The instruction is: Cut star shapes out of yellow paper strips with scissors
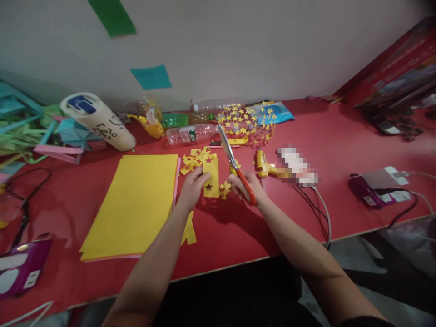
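My left hand [193, 187] pinches the left edge of a yellow paper strip [211, 175] that has star-shaped holes cut in it. In my right hand [250, 185] is a pair of scissors [232, 156] with red-orange handles, the blades pointing up and away from me. The blades are just right of the strip, apart from it. Between the hands lies a small heap of cut yellow paper stars [224, 188]. Yellow paper scraps [195, 160] with star holes lie just behind my left hand. More scraps [190, 231] rest beside my left forearm.
A stack of yellow paper [136, 204] covers the left of the red table [221, 245]. Behind are a tumbler [98, 120], plastic bottles [190, 134] and a star-covered clear piece [238, 119]. At right lie a yellow glue gun [264, 164] and a purple power strip [366, 193] with cables.
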Motion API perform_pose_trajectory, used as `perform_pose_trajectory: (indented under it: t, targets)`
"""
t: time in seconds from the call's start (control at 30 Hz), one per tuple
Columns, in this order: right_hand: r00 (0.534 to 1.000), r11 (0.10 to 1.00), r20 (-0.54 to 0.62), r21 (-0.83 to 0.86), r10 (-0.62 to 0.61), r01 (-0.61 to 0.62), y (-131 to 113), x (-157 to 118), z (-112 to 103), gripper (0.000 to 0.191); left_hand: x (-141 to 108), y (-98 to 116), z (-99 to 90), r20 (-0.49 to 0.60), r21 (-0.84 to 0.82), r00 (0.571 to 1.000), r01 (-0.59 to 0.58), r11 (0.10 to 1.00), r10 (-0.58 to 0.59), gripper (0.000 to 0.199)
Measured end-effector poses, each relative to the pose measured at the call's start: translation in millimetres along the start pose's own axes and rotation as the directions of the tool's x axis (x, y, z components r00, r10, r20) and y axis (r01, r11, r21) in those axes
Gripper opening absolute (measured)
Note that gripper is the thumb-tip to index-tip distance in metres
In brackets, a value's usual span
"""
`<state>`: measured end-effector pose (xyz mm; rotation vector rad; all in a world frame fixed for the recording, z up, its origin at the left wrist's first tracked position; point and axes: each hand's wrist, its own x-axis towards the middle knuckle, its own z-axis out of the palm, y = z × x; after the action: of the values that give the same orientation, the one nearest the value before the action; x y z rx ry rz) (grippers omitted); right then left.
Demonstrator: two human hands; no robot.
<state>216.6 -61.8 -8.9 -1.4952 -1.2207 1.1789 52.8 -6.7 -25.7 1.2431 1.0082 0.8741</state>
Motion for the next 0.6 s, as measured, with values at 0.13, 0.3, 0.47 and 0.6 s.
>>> perform_pose_trajectory:
  t: [0.13, 0.3, 0.47, 0.6]
  targets:
    - [0.991, 0.955, 0.133, -0.294, 0.001, 0.038, -5.6, -2.5, -11.3, 0.043, 6.4, -0.2, -11.5, -0.206, -0.066, 0.972, -0.126, 0.990, 0.111, 0.017]
    - [0.953, 0.894, 0.296, -0.442, 0.068, 0.074, -4.6, -7.3, -9.2, 0.049, 2.1, 8.4, -15.6, -0.303, -0.078, 0.938, -0.200, 0.977, 0.168, 0.013]
    - [0.916, 0.924, 0.399, -0.363, 0.035, 0.122, 7.5, -8.1, -3.9, 0.051, -3.9, 13.9, -16.1, -0.316, 0.018, 0.920, -0.238, 0.971, 0.231, 0.022]
    - [0.902, 0.950, 0.431, -0.296, 0.041, 0.098, 15.1, -7.4, -3.9, 0.053, -5.5, 17.7, -17.3, -0.307, 0.078, 0.925, -0.209, 0.975, 0.223, 0.027]
